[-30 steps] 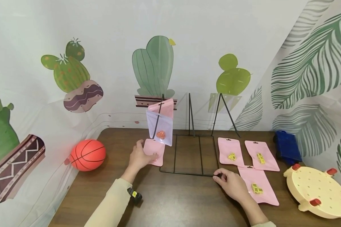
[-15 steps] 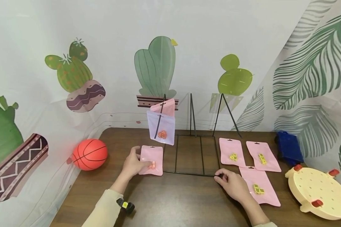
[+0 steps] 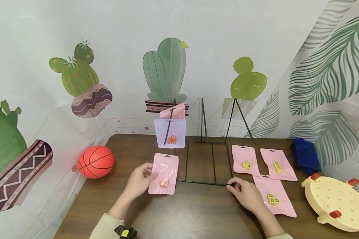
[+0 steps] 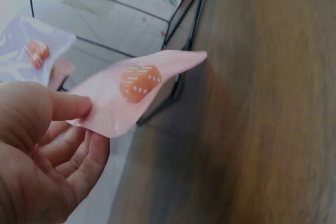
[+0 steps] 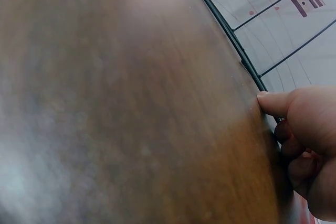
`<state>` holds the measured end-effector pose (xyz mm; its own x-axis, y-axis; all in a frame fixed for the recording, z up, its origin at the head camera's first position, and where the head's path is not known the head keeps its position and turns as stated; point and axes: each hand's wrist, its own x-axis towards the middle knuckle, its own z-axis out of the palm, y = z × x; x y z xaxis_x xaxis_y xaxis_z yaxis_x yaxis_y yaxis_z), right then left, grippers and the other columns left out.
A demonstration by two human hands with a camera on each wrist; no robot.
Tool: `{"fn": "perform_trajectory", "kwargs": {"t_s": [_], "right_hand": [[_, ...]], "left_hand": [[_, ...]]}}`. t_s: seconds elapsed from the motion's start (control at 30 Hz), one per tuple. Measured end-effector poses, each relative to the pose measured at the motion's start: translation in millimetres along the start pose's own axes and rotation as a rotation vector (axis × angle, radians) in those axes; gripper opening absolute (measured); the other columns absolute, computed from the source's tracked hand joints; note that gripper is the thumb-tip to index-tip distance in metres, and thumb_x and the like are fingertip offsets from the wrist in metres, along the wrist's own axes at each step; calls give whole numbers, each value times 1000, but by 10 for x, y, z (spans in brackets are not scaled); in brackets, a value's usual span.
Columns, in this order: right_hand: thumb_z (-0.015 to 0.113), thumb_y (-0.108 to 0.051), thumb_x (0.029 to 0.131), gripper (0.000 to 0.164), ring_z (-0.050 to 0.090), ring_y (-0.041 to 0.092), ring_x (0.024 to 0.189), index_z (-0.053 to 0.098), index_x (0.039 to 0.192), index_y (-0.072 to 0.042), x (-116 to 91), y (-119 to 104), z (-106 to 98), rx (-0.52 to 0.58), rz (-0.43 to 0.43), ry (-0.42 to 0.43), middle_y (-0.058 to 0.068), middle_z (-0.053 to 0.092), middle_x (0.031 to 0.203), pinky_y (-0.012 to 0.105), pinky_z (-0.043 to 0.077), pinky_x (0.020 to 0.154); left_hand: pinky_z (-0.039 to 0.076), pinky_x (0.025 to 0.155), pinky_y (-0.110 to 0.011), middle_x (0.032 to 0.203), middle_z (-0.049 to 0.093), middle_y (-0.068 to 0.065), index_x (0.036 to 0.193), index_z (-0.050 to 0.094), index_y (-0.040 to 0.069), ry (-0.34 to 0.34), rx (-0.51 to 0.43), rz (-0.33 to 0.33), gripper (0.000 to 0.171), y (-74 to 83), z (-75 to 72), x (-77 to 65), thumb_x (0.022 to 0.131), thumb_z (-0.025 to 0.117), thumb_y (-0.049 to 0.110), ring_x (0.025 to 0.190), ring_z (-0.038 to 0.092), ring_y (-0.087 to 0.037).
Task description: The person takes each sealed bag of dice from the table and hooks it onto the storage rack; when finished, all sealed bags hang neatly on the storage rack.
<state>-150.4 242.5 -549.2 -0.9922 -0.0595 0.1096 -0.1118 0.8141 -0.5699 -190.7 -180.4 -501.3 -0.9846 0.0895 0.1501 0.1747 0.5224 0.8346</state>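
The left hand [image 3: 139,180] pinches the pink pouch [image 3: 164,172] of orange dice [image 3: 164,182] by its edge near the black wire rack [image 3: 213,162], best leaving the hang hole [image 3: 167,156] uncovered, while the right hand [image 3: 244,194] pinches the rack's corner.

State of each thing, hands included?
Left hand: pinching held pink bag
Right hand: gripping rack corner
Held pink bag: off table, orange dice inside
Rack: left prong loaded, other prongs bare
Lilac bag: hanging, orange dice inside
Rear pink bag: hanging
Three yellow-dice bags: lying on table
Basketball: on table
Cream board: on table
Blue object: on table
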Motion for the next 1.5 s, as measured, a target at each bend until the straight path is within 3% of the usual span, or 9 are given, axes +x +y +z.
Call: {"fn": "perform_trajectory", "kwargs": {"t_s": [0.13, 0.27, 0.43, 0.7, 0.93, 1.17, 1.5], "right_hand": [[78, -26, 95, 8, 40, 6, 52, 71, 99, -27, -1, 6, 4, 0, 0, 1, -12, 45, 63, 26, 31, 50], [78, -26, 95, 8, 39, 6, 52, 72, 99, -27, -3, 12, 11, 1, 4, 3, -12, 45, 63, 26, 31, 51], [78, -26, 95, 8, 40, 6, 52, 72, 99, -27, -5, 9, 13, 7, 12, -4, -12, 45, 63, 26, 31, 51], [78, -26, 95, 8, 40, 7, 51, 72, 99, -26, -10, -2, 7, 15, 17, -5, -11, 46, 62, 27, 31, 50], [79, -26, 94, 8, 39, 5, 51, 72, 97, -27, -14, 0, 26, 8, 1, 18, -13, 44, 61, 27, 32, 50], [79, -28, 94, 8, 39, 6, 51, 72, 97, -27, -20, -8, 23, 18, -6, 28, -12, 44, 61, 27, 32, 50], [79, -27, 94, 8, 39, 6, 51, 72, 97, -27, 0, 13, 22, 11, -7, 29, -13, 45, 62, 27, 32, 51]], "left_hand": [[55, 73, -30, 87, 71, 7, 98, 70, 17, -25, -16, 116, 17, 127, 26, -79, 91, 79, 5, 77, 66, -10], [58, 70, -29, 89, 72, 10, 98, 69, 22, -54, -30, 226, 18, 275, 67, -144, 92, 79, 8, 77, 69, -9], [58, 65, -29, 91, 76, 4, 100, 68, 19, -74, -121, 348, 13, 462, 152, -186, 94, 78, 11, 77, 70, -11], [59, 68, -33, 95, 78, -3, 102, 68, 11, -67, -279, 451, 12, 798, 341, -165, 94, 76, 5, 81, 73, -15], [58, 63, -32, 95, 78, -8, 104, 67, 7, -80, -392, 482, 14, 1034, 479, -99, 94, 74, 0, 78, 71, -16], [58, 67, -30, 95, 77, -10, 104, 67, 6, -49, -456, 485, 13, 1161, 550, -40, 95, 74, -1, 83, 71, -14], [55, 63, -26, 93, 78, -7, 102, 67, 6, -20, -453, 429, 13, 1296, 565, 1, 94, 75, 2, 79, 69, -12]]}}
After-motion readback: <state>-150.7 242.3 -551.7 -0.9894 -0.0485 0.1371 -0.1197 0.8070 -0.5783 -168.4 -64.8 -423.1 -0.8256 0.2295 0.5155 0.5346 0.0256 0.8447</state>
